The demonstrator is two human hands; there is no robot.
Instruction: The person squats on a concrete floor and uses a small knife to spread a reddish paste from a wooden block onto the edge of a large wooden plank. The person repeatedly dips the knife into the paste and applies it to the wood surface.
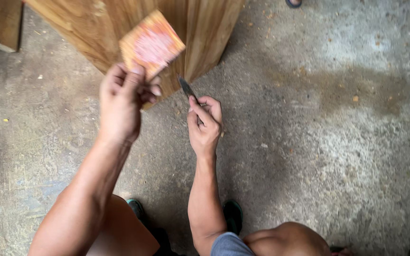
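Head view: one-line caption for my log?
Left hand lifts reddish sandpaper; right hand holds dark blade near wooden panel.

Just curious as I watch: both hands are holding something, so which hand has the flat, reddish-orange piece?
The left hand, raised higher, pinches the flat reddish-orange square piece by its lower edge. The right hand instead grips a thin dark pointed tool near the wooden panels.

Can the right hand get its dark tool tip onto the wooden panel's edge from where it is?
Probably yes: the right hand holds the dark pointed tool right at the brown wooden panel, nothing between them.
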